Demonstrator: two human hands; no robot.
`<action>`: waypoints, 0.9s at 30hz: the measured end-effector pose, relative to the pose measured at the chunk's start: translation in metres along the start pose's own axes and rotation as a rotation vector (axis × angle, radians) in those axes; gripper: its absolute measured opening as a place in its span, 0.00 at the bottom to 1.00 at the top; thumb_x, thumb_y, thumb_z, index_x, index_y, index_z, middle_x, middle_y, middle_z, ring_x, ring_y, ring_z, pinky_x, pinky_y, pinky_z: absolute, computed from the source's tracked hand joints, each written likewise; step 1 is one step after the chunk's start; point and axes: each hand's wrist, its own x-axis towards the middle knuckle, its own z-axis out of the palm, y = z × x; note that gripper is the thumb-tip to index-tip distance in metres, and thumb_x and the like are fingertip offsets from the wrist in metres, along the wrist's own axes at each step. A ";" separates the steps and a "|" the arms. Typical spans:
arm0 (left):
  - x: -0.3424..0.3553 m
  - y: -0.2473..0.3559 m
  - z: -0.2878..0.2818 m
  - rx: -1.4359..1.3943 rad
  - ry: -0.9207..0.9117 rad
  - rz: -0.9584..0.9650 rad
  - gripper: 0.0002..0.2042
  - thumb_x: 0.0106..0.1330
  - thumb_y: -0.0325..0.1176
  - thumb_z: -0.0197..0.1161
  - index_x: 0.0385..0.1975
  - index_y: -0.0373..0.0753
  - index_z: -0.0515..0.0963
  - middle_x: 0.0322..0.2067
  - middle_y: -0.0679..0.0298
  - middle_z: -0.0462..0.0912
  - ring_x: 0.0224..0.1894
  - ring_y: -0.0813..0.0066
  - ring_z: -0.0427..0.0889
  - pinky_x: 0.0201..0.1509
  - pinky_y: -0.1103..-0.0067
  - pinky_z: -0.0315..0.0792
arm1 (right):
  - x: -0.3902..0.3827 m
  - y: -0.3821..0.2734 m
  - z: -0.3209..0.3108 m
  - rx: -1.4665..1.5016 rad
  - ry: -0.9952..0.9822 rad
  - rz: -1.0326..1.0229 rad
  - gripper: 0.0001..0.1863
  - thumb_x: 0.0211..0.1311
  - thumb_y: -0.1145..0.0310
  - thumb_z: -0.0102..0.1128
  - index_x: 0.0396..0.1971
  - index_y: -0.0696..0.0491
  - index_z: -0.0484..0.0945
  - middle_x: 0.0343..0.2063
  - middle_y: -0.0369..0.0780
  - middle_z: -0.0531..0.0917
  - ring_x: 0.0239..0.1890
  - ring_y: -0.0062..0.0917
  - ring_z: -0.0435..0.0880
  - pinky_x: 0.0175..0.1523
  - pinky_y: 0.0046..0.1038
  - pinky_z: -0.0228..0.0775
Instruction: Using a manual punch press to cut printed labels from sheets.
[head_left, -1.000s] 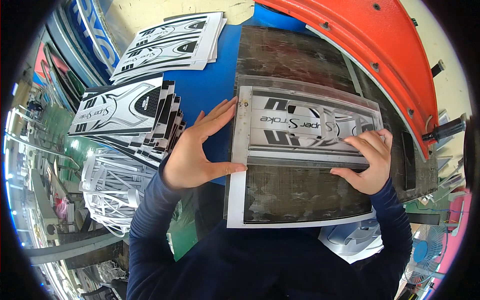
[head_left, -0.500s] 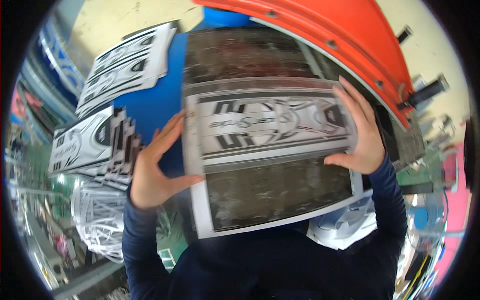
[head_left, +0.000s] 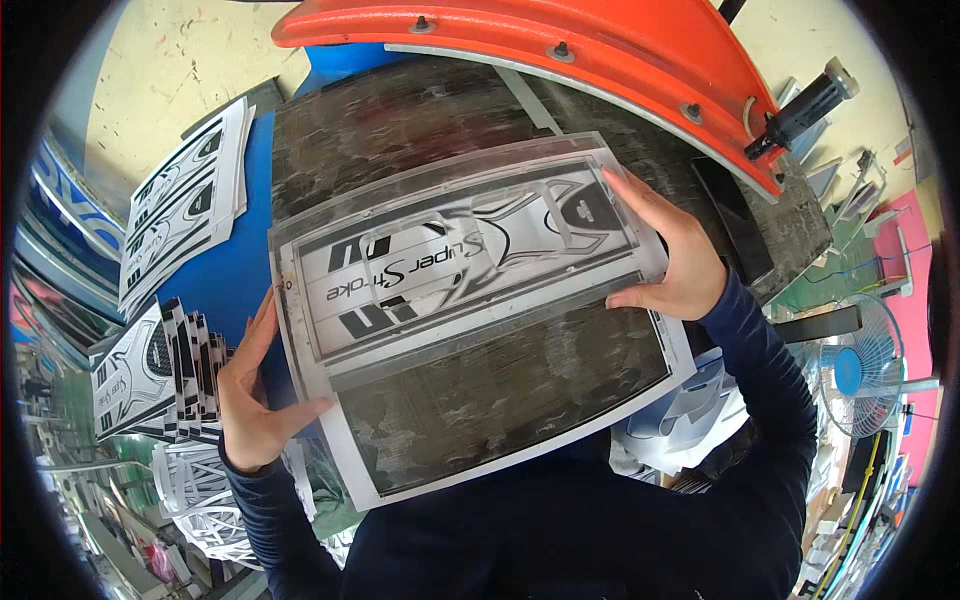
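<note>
A clear plastic template [head_left: 437,349] lies tilted over a black-and-white printed sheet [head_left: 400,262] and a dark, scuffed board with white margins [head_left: 500,415], its right end higher in the view. My left hand [head_left: 260,385] is at the left edge of this layered piece, fingertips and thumb on the template and margin, gripping it. My right hand [head_left: 670,255] holds the right end, fingers along the template's upper corner and thumb on its lower edge.
A red curved metal arm [head_left: 640,45] with a black handle [head_left: 805,112] spans the back. Printed sheet stacks [head_left: 175,200] and white paper offcuts [head_left: 195,500] lie left, beside the blue surface [head_left: 245,275]. A black rectangular object [head_left: 730,215] and a fan [head_left: 862,365] are right.
My right hand moved from the template's middle-right to its right end. The layered piece swung anticlockwise in view, its left end lower. The surroundings shifted as the camera turned.
</note>
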 end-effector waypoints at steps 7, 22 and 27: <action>0.000 0.000 0.001 -0.058 -0.004 -0.027 0.51 0.33 0.25 0.78 0.67 0.24 0.64 0.68 0.45 0.67 0.73 0.58 0.61 0.76 0.66 0.45 | -0.001 0.003 0.001 0.002 0.004 -0.019 0.62 0.38 0.58 0.84 0.73 0.54 0.55 0.71 0.53 0.60 0.74 0.46 0.59 0.74 0.38 0.54; -0.001 -0.004 0.000 -0.088 -0.002 0.001 0.51 0.34 0.25 0.76 0.68 0.26 0.64 0.68 0.46 0.66 0.73 0.58 0.62 0.76 0.67 0.49 | -0.001 0.003 0.003 0.041 0.006 0.007 0.64 0.32 0.61 0.86 0.73 0.56 0.56 0.72 0.53 0.59 0.75 0.44 0.57 0.75 0.37 0.51; -0.002 -0.004 0.000 -0.037 -0.008 -0.005 0.51 0.34 0.26 0.76 0.68 0.27 0.64 0.68 0.46 0.66 0.73 0.58 0.62 0.76 0.67 0.49 | 0.000 0.004 0.003 -0.012 0.007 -0.040 0.63 0.38 0.55 0.84 0.74 0.51 0.54 0.71 0.54 0.59 0.73 0.47 0.60 0.73 0.38 0.56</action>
